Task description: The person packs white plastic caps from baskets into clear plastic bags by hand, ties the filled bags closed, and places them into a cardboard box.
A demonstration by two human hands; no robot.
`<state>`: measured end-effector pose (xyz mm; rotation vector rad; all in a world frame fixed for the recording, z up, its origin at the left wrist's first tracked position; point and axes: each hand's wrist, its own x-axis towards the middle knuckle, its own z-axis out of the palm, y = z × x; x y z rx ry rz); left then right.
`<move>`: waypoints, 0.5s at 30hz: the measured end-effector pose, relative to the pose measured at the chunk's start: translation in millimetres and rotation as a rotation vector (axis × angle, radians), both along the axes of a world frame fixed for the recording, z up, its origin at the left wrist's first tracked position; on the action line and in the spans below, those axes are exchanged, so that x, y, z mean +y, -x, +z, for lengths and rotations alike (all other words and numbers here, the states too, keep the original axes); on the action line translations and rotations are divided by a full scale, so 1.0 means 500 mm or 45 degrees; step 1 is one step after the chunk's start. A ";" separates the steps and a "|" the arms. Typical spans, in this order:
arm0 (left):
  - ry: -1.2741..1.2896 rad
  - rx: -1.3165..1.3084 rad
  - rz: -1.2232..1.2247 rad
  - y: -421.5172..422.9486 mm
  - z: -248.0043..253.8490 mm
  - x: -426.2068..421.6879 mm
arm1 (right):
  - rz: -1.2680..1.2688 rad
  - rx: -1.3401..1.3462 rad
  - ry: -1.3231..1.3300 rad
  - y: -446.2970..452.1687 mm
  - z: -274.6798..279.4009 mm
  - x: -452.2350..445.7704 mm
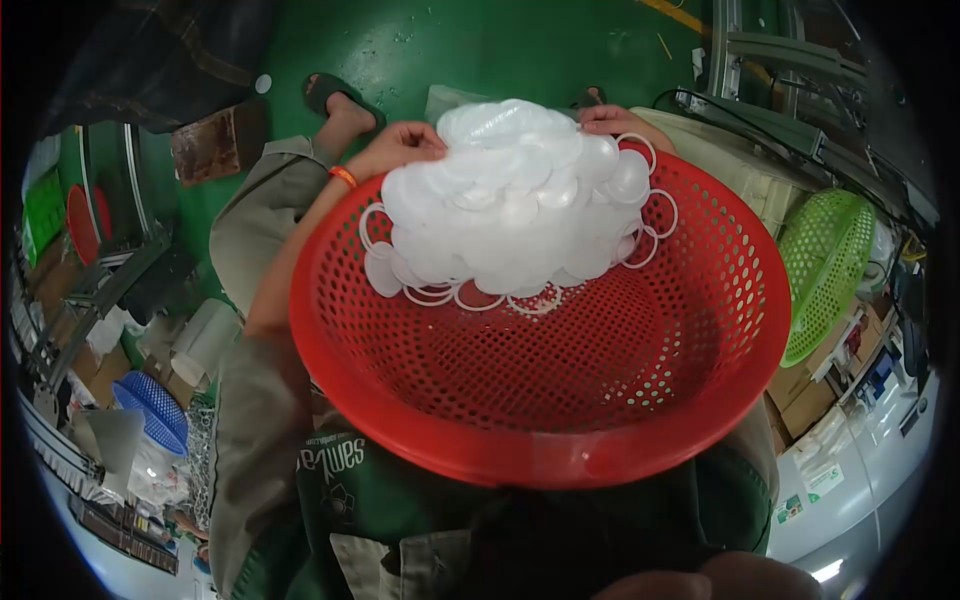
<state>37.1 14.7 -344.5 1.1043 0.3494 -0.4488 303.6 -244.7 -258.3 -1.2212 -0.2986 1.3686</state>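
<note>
A red perforated plastic basket (560, 445) rests on my lap, tilted towards me. In its far half lies a heap of thin white plastic discs (510, 210), with several thin white rings (480, 297) along the lower edge and sides. My left hand (402, 146), with an orange band at the wrist, has its fingers bent together at the heap's far left edge. At the far right edge, my right hand (622, 121) has curled fingers against the heap. What either hand pinches is hidden. Behind the heap shows a piece of clear plastic (455, 98).
A green basket (825, 270) leans at the right by a pale sack (715, 150). Metal frames (780, 60) stand at the far right and left. A brown box (220, 142) sits on the green floor (420, 40). A blue basket (152, 410) lies at the left.
</note>
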 end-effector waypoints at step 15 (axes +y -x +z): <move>0.121 0.015 0.086 0.039 -0.017 -0.089 | 0.266 0.668 0.499 0.015 0.096 -0.068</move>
